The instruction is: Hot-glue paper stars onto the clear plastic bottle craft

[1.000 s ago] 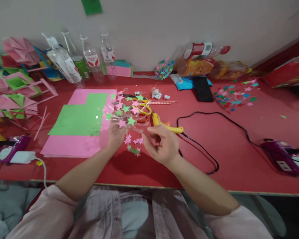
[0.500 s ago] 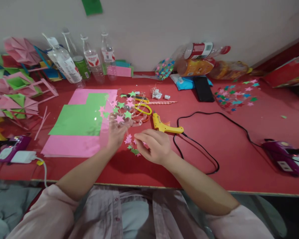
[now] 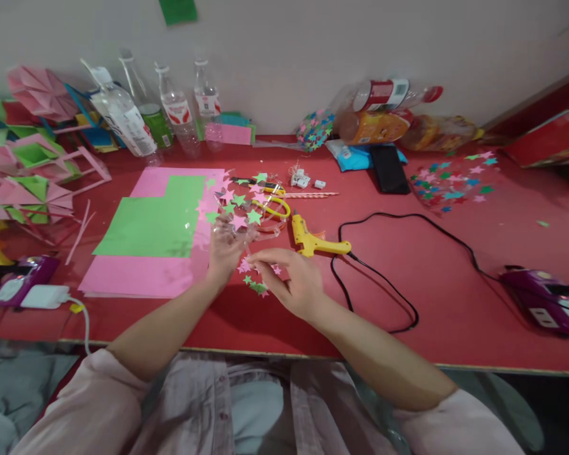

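My left hand (image 3: 226, 248) is closed round a clear plastic craft piece dotted with pink and green paper stars (image 3: 238, 221), held up over the paper's right edge. Thin transparent strips show at its right side. My right hand (image 3: 291, 278) is close by on the right, thumb and fingertips pinched together just below the piece; whatever is between them is too small to make out. Loose pink and green stars (image 3: 256, 285) lie on the table under the right fingertips. Behind the held piece are yellow-handled scissors (image 3: 277, 207), partly covered. A yellow glue gun (image 3: 320, 243) rests right of them.
Green paper (image 3: 146, 227) lies on pink sheets (image 3: 133, 278) at left. Clear bottles (image 3: 175, 110) and folded paper crafts (image 3: 33, 170) stand behind. A phone (image 3: 389, 169), a star-covered plastic piece (image 3: 450, 183), the glue gun's black cord (image 3: 412, 218) and a purple power strip (image 3: 545, 300) occupy the right.
My left hand has shifted slightly right with the star-covered piece, turning it a little. My right hand's fingertips have moved left and up, closer to it.
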A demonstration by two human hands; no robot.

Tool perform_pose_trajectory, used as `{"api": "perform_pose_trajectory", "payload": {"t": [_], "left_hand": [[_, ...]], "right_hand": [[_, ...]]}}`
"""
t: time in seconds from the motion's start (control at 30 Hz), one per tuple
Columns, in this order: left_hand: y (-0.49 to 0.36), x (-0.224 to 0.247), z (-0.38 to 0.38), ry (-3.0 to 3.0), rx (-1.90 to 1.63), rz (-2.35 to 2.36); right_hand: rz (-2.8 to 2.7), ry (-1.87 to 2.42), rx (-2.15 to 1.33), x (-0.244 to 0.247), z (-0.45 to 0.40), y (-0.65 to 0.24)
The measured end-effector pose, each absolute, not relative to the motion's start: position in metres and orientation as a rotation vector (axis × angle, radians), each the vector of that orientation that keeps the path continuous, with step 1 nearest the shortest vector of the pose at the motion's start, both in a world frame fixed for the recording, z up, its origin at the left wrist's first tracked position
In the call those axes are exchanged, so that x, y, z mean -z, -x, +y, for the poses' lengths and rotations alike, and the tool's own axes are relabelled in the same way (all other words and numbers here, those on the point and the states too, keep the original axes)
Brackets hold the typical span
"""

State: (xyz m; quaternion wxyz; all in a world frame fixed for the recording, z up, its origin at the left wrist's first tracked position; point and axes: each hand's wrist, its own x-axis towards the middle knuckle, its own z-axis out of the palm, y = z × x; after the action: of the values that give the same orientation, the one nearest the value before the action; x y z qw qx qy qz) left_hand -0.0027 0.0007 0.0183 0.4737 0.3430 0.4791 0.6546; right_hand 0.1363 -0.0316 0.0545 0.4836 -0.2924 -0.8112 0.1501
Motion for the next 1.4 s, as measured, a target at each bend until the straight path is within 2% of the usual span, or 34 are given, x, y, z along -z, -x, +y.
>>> {"api": "perform_pose_trajectory", "payload": {"t": [0.87,1.4], "left_hand": [[0.0018,-0.0141,-0.0008,-0.888,-1.661,1.163],[0.003,-0.0112,-0.0019,-0.947,-1.604,1.151]], "right_hand": [[-2.055,0.521,-0.259,-0.0518,-0.0271,-0.1387],[-1.94,0.62,-0.105,-0.0548,-0.0242,-0.1408]]}}
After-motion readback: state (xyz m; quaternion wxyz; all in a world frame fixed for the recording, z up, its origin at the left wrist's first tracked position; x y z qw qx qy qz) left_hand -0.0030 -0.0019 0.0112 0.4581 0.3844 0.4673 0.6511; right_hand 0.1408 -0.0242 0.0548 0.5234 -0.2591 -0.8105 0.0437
